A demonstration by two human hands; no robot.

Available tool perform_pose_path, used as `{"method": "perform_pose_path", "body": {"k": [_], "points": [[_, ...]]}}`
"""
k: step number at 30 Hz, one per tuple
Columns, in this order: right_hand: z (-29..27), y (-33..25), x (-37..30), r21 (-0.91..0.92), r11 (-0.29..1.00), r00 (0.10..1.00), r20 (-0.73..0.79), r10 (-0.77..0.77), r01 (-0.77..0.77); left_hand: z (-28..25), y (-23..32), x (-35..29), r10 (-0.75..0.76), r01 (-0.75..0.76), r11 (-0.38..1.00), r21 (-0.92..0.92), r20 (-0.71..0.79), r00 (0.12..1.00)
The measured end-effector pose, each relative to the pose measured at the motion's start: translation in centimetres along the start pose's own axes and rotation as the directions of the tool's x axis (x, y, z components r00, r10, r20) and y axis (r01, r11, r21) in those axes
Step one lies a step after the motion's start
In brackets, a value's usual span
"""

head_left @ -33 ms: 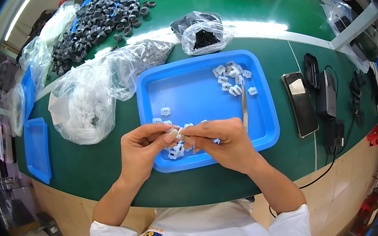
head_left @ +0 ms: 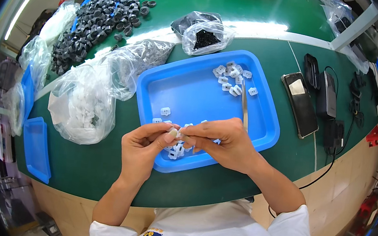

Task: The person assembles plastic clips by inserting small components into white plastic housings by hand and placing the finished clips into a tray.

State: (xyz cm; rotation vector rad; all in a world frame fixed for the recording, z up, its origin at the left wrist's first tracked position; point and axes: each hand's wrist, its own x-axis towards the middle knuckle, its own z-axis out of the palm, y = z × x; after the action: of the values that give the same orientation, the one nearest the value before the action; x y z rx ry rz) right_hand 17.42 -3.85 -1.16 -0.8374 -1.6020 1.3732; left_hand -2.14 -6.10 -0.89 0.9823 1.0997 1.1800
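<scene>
Both hands meet over the near edge of a blue tray [head_left: 265, 94]. Thumb and fingers of my left hand [head_left: 142, 149] pinch a small white plastic piece [head_left: 176, 134]. From the other side, my right hand [head_left: 225, 144] closes its fingertips on the same piece, which the fingers mostly cover. Under and around the hands lie several similar white pieces [head_left: 176, 152]. A second loose group of white pieces [head_left: 233, 72] rests at the tray's far right. Beside that group lies a slim metal tool like tweezers [head_left: 245, 108], its near end partly hidden by my right hand.
Clear bags of small parts [head_left: 83, 111] lie left of the tray, with a heap of dark caps [head_left: 102, 21] beyond. A bag of black bits [head_left: 204, 39] stands behind it. A phone [head_left: 300, 104] and cabled black devices [head_left: 327, 93] lie right. A small blue tray [head_left: 37, 148] sits far left.
</scene>
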Motion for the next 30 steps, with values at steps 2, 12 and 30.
{"method": "perform_pose_path", "body": {"k": [2,12,30], "points": [[0.0,0.3,-0.1,0.029,0.999,0.999,-0.030,0.017,-0.016,0.4,0.2,0.1,-0.048,0.046,0.997,-0.061,-0.027,0.998],[-0.3,-0.1,0.0,-0.062,0.998,0.998,0.055,0.017,-0.013,-0.3,0.0,-0.2,-0.038,0.039,0.999,-0.026,0.063,0.997],[-0.1,-0.5,-0.1,0.025,1.000,0.996,0.084,0.002,-0.004,-0.3,-0.3,-0.7,-0.038,0.041,0.997,-0.060,0.055,0.998]]}}
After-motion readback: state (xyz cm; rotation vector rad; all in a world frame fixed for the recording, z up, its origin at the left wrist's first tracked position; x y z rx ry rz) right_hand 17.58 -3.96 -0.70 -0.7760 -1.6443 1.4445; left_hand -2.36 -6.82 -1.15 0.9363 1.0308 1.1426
